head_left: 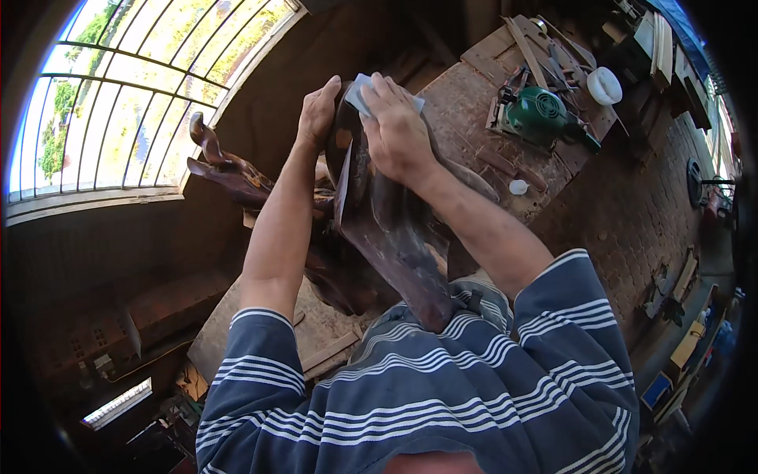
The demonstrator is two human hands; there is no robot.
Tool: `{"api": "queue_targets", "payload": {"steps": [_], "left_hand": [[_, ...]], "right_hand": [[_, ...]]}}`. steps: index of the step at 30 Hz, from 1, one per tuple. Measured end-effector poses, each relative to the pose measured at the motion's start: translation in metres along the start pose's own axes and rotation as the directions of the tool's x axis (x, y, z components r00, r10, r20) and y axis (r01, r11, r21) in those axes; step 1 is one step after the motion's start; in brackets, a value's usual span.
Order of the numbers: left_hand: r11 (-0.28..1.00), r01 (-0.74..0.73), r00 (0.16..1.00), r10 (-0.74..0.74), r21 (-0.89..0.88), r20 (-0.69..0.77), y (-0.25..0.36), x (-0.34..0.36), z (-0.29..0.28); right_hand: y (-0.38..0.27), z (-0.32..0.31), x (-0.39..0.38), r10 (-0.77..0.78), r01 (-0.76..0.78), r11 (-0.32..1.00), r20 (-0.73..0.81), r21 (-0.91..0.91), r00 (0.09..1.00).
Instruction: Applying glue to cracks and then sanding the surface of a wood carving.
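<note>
A dark, polished piece of carved wood [395,253] stands in front of me, its lower end reaching my striped shirt. My left hand [320,114] is closed on the top left edge of this wood. My right hand [391,130] holds a pale grey pad [362,93] pressed against the top of the piece, fingers bent over it. Behind my left forearm, twisted reddish-brown carved wood [233,180] extends toward the window.
A worn wooden workbench [462,110] at upper right carries a green power tool [537,114], white round container [604,85], small white cap [518,187], wood strips and hand tools. A barred window [126,118] is at left; boards [663,47] are stacked at far right.
</note>
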State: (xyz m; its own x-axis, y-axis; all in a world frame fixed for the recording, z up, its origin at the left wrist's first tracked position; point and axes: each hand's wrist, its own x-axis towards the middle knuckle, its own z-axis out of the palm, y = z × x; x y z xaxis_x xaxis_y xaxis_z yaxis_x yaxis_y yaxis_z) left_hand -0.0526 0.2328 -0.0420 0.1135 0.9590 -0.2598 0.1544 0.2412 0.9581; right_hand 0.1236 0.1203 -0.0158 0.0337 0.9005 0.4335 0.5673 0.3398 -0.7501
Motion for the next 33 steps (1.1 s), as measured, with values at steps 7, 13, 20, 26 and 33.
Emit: {"api": "queue_targets", "payload": {"steps": [7, 13, 20, 26, 33], "left_hand": [[0.998, -0.069, 0.997, 0.069, -0.014, 0.032, 0.004, 0.001, 0.006], [0.991, -0.115, 0.993, 0.114, 0.066, 0.028, -0.003, 0.004, -0.003], [0.995, -0.084, 0.996, 0.084, 0.058, 0.008, 0.003, 0.004, 0.007], [0.978, -0.111, 0.993, 0.117, 0.178, -0.018, 0.002, 0.003, -0.001], [0.986, -0.12, 0.991, 0.125, 0.12, -0.038, 0.0, 0.006, -0.001]], "right_hand": [[-0.035, -0.038, -0.143, -0.039, -0.007, 0.962, 0.162, 0.273, 0.986], [-0.035, -0.014, -0.048, -0.1, 0.105, 0.982, 0.04, -0.157, 0.994], [-0.046, -0.027, -0.12, -0.062, 0.067, 0.997, 0.168, -0.028, 0.984], [-0.016, -0.009, -0.026, -0.016, 0.016, 1.0, -0.007, 0.007, 1.0], [-0.045, -0.014, -0.11, -0.019, 0.018, 0.999, -0.02, -0.043, 1.0]]}}
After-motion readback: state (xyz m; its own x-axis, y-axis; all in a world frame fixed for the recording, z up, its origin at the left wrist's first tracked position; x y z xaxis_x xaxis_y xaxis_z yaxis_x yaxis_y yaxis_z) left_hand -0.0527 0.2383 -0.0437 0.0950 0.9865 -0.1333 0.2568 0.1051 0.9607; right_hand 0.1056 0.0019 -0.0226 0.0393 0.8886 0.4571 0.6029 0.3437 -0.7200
